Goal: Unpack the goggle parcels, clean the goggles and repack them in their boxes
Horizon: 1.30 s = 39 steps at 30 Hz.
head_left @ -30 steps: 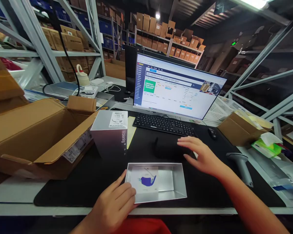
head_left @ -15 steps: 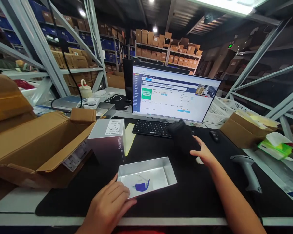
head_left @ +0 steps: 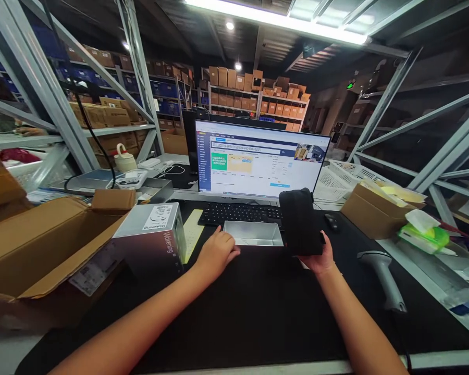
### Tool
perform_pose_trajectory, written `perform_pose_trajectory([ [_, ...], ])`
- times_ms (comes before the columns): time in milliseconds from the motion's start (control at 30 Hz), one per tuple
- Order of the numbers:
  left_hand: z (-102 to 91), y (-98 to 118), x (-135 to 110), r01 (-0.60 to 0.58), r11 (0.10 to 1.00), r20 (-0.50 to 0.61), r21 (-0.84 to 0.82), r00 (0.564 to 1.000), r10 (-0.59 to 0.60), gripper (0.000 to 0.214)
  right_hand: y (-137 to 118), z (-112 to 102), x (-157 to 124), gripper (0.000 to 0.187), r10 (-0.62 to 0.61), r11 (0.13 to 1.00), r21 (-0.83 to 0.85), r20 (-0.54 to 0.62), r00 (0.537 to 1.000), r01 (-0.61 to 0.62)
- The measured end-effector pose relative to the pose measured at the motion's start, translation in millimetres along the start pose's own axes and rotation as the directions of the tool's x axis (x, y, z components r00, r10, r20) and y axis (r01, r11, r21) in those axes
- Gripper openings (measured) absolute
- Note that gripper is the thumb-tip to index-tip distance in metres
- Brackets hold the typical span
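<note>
My right hand [head_left: 318,258] grips a black pouch-like case [head_left: 300,221] from below and holds it upright above the black desk mat [head_left: 258,307]. My left hand [head_left: 214,253] is closed on the left end of a shallow silver tray box [head_left: 253,233], which lies just in front of the black keyboard [head_left: 240,213]. The tray's inside is mostly hidden from this angle. A silver product box with a white label [head_left: 150,239] stands to the left of my left hand.
A lit monitor [head_left: 258,159] stands behind the keyboard. An open cardboard carton [head_left: 42,245] fills the left side. A mouse [head_left: 330,222], a grey barcode scanner [head_left: 383,273] and a small carton [head_left: 369,211] with green packets [head_left: 424,233] lie at right. Metal shelving surrounds the desk.
My left hand has pushed the silver tray away from the desk's front edge up to the keyboard. My right hand has picked the black case off the mat and raised it upright.
</note>
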State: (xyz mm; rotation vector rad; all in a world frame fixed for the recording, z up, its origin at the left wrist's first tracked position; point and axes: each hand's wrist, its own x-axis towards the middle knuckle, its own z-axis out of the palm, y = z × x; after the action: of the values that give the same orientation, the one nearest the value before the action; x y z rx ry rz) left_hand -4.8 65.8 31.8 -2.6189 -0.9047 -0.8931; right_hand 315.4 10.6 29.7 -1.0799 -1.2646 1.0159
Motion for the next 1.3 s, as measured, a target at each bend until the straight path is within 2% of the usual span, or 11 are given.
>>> perform_pose_trajectory([
  [167, -25.0, 8.9, -7.6, -0.037, 0.999, -0.027, 0.024, 0.999, 0.037, 0.042, 1.4, -7.8, 0.7, 0.086, 0.040, 0.999, 0.021, -0.006, 0.999, -0.040],
  [267, -65.2, 11.2, -25.9, 0.104, 0.974, -0.264, 0.201, 0.963, -0.048, 0.056, 5.3, -13.0, -0.9, 0.079, 0.084, 0.989, 0.124, -0.060, 0.995, -0.076],
  [367, -97.2, 4.1, -38.4, 0.506, 0.817, -0.555, 0.278, 0.779, -0.293, 0.075, 15.1, -15.8, -1.8, 0.065, 0.191, 0.932, 0.340, -0.155, 0.969, -0.129],
  [433, -106.0, -5.0, -41.1, 0.693, 0.678, -0.558, 0.243, 0.672, -0.487, 0.085, 22.4, -14.9, -1.7, 0.054, 0.275, 0.873, 0.460, -0.180, 0.945, -0.166],
  [567, -108.1, -24.1, -41.1, 0.780, 0.587, -0.395, 0.217, 0.620, -0.678, 0.073, 28.4, -7.9, -2.3, 0.040, 0.354, 0.796, 0.577, -0.200, 0.914, -0.182],
  [667, -119.6, -38.1, -43.8, 0.700, 0.711, -0.247, 0.067, 0.702, -0.668, 0.083, 24.5, -2.8, -3.0, 0.038, 0.358, 0.776, 0.607, -0.198, 0.913, -0.173],
  [767, -145.0, -59.5, -44.9, 0.537, 0.843, 0.062, -0.036, 0.843, -0.534, 0.103, 18.6, -0.2, -3.2, 0.037, 0.375, 0.758, 0.627, -0.197, 0.906, -0.178],
  [867, -171.2, -84.2, -33.9, 0.389, 0.921, 0.355, -0.020, 0.864, -0.357, 0.111, 16.5, -0.1, -3.0, 0.038, 0.359, 0.781, 0.598, -0.193, 0.913, -0.181],
  [1033, -190.7, -98.2, 9.4, 0.275, 0.955, 0.637, 0.111, 0.718, -0.281, 0.107, 22.4, -4.0, -2.6, 0.046, 0.275, 0.843, 0.503, -0.103, 0.956, -0.189],
  [1233, -188.5, -64.0, 49.6, 0.381, 0.909, 0.858, 0.168, 0.398, -0.325, 0.139, 19.2, 0.3, -3.0, 0.034, 0.218, 0.792, 0.594, -0.059, 0.974, -0.142],
  [1300, -182.9, -49.2, 53.7, 0.431, 0.878, 0.850, 0.211, 0.362, -0.382, 0.130, 15.7, 4.4, -3.3, 0.036, 0.244, 0.772, 0.616, -0.057, 0.968, -0.158],
])
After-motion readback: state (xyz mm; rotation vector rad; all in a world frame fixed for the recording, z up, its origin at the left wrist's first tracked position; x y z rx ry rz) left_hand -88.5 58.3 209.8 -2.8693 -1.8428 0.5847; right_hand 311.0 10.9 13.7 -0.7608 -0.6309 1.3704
